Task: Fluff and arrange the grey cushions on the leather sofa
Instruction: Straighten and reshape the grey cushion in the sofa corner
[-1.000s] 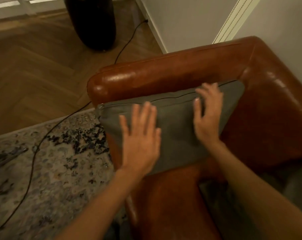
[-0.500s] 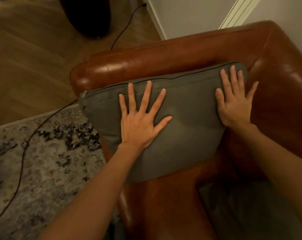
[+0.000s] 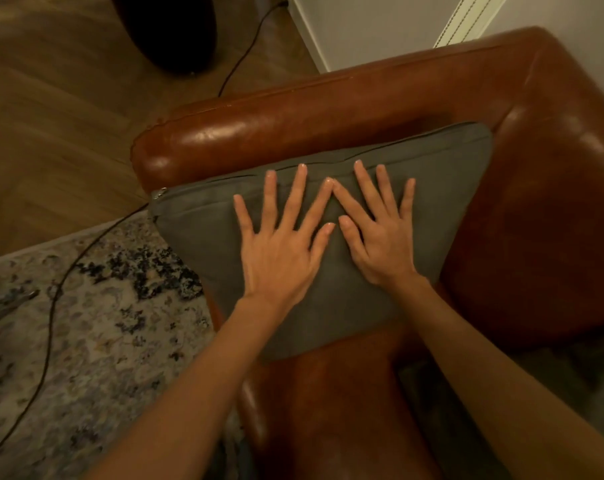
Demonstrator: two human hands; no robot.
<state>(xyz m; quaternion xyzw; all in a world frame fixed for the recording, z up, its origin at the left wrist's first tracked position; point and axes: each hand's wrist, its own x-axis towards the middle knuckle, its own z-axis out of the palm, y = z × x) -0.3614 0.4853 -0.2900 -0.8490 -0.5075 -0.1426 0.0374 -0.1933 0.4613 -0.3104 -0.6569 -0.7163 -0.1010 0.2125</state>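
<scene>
left hand (image 3: 280,258), right hand (image 3: 380,244) flat on grey cushion (image 3: 442,188), fingers spread

Grey cushion (image 3: 432,202): square, zip edge up, leaning on the far-left armrest of the brown leather sofa (image 3: 328,112). Sits on the seat, in the sofa's corner.

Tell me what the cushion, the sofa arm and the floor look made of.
Cushion: grey woven fabric, matte, apparently soft; a zip runs along its top edge. Sofa arm: brown leather or a lookalike, glossy, with bright highlights and some scuffing. Floor: wood, seemingly herringbone boards with visible grain and a low sheen.
</scene>
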